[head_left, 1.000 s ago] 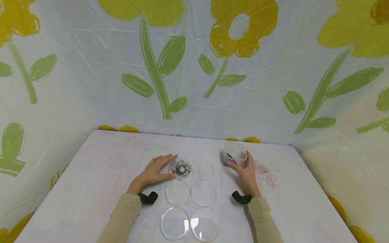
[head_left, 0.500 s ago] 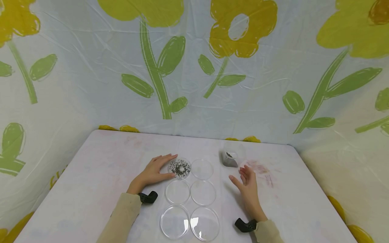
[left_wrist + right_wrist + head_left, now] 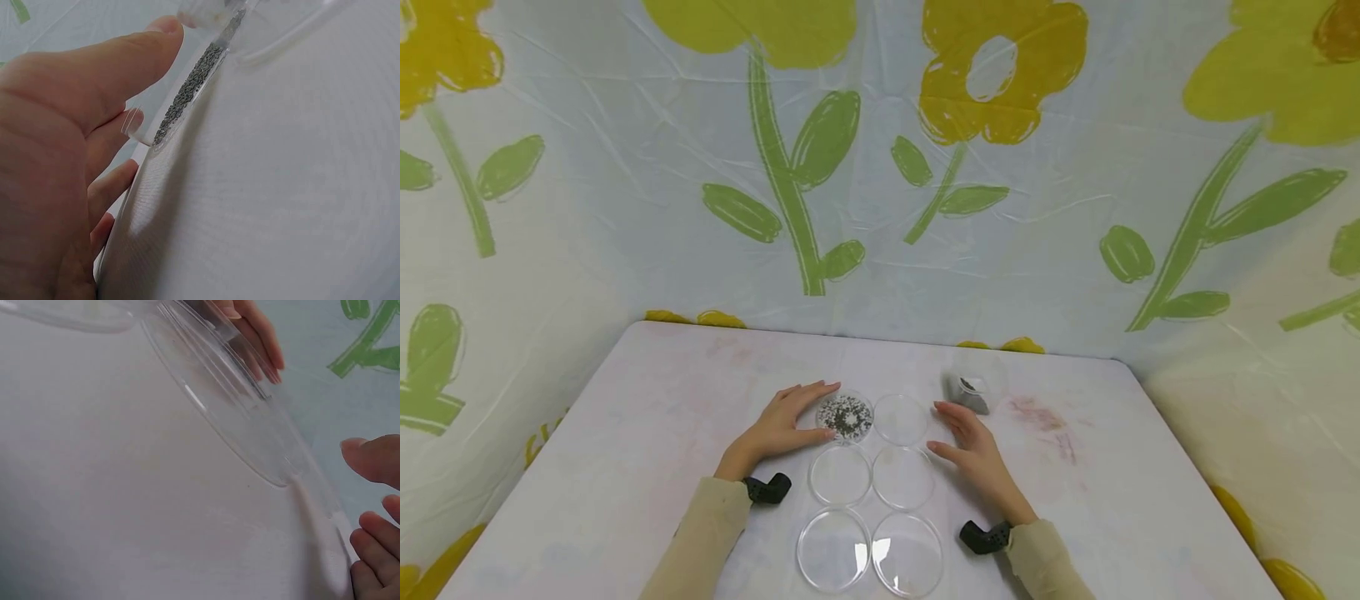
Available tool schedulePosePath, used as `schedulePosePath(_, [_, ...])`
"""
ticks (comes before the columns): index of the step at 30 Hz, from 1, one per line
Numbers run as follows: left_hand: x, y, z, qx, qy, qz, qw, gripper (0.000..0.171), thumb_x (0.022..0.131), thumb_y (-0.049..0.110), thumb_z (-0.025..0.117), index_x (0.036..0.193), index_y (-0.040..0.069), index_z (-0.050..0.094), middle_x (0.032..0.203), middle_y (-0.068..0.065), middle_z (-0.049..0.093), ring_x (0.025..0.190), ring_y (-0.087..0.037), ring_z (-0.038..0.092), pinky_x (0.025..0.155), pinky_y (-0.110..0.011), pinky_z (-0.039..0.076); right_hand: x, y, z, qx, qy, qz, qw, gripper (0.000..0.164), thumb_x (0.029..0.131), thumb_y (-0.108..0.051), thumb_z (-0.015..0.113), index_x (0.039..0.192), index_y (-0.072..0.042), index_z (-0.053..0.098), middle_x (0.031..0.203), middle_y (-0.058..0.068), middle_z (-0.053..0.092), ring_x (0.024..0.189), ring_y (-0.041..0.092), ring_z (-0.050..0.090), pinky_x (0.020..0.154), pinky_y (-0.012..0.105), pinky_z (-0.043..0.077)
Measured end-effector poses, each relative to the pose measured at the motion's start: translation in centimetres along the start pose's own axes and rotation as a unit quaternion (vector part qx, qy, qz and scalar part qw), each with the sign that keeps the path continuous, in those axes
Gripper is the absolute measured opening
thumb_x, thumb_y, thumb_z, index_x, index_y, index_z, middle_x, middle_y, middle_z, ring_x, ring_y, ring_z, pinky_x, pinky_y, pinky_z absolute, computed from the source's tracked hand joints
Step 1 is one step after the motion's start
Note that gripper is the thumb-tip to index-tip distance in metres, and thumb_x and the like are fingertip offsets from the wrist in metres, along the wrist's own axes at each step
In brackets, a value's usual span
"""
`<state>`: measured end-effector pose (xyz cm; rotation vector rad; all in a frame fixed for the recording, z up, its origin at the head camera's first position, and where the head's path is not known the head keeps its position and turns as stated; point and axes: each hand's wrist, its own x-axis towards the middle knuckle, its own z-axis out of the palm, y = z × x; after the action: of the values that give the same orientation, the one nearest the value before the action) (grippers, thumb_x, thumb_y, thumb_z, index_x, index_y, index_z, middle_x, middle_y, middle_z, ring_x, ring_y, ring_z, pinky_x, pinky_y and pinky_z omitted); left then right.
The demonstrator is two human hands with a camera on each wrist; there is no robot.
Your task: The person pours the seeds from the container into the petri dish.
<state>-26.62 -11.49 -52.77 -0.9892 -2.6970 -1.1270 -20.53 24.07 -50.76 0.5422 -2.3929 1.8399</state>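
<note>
A clear petri dish [image 3: 845, 417] strewn with dark granules sits at the back left of the group. Around it, my left hand [image 3: 778, 425] holds the rim between thumb and index finger; the left wrist view shows the granules [image 3: 187, 94] as a thin layer. To its right lies a petri dish [image 3: 901, 419] with no granules. My right hand [image 3: 976, 458] is beside that dish's right edge, thumb and fingers spread and holding nothing. Behind the right hand stands a clear cup [image 3: 972, 392] with dark granules in its bottom.
Several more clear petri dishes [image 3: 839, 475] lie toward the front in two columns, rims close together. The white table [image 3: 625, 467] meets a flower-printed cloth [image 3: 880, 183] at the back. Reddish smudges [image 3: 1041, 417] mark the table right of the cup.
My right hand has let go of the cup, drawn back toward me, then moved left to the dish without granules. The cup stays at the back right. My left hand has not moved.
</note>
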Motion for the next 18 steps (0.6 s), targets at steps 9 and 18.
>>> schedulePosePath(9, [0.0,0.0,0.1,-0.002,-0.004,-0.007,1.0000,0.075,0.086,0.048,0.073,0.151,0.026,0.043,0.153,-0.001,0.043,0.144,-0.024,0.034,0.116,-0.051,0.017,2.9,0.4,0.1,-0.034,-0.081,-0.003,0.996,0.073,0.077,0.012,0.076,0.142,0.005,0.045,0.146,0.022,0.047,0.141,0.038,0.035,0.110,0.017,0.026])
schedulePosePath(18, [0.1,0.0,0.1,-0.006,-0.005,-0.007,0.9999,0.076,0.086,0.048,0.073,0.151,0.023,0.043,0.153,-0.002,0.043,0.144,-0.025,0.034,0.116,-0.051,0.016,4.4,-2.6,0.6,-0.094,-0.138,0.007,0.986,0.080,0.073,0.011,0.079,0.144,0.008,0.043,0.149,0.024,0.043,0.143,0.039,0.030,0.114,0.025,0.023])
